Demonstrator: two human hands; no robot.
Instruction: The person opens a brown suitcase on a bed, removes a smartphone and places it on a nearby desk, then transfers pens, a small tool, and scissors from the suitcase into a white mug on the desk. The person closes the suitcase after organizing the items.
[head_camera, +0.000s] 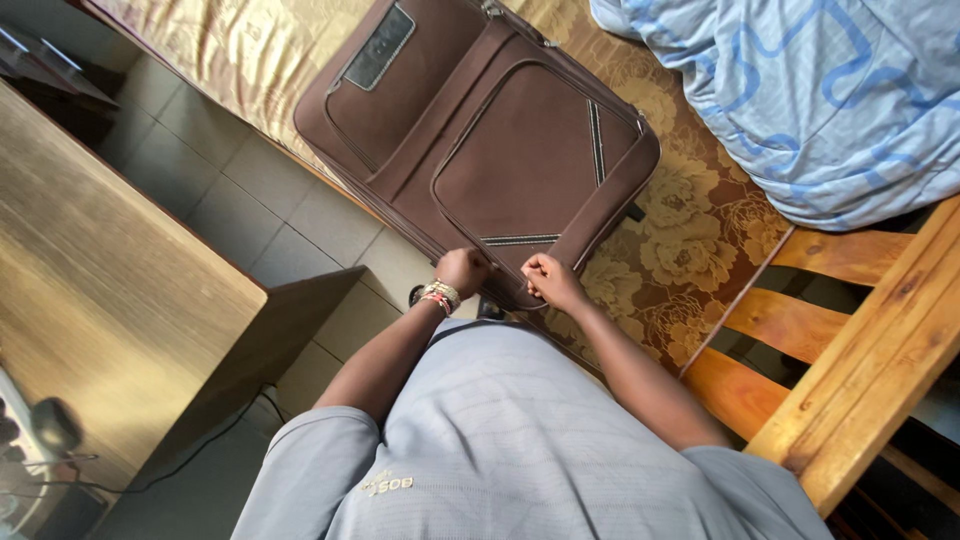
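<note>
Because both the left hand (463, 270) and right hand (548, 280) are fisted tight on the brown suitcase's (480, 140) near edge, overhanging the floral bedspread (690, 250), it could tip onto the tiled floor (250, 200).

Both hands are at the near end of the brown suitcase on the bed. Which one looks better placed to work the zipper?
Probably the right hand: its fingers pinch at the suitcase edge, while the left hand rests closed beside it.

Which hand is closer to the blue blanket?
The right hand. It grips the near edge of the brown suitcase, on the side where the blue blanket lies. The left hand grips the same edge farther from the blanket, toward the wooden table.
</note>
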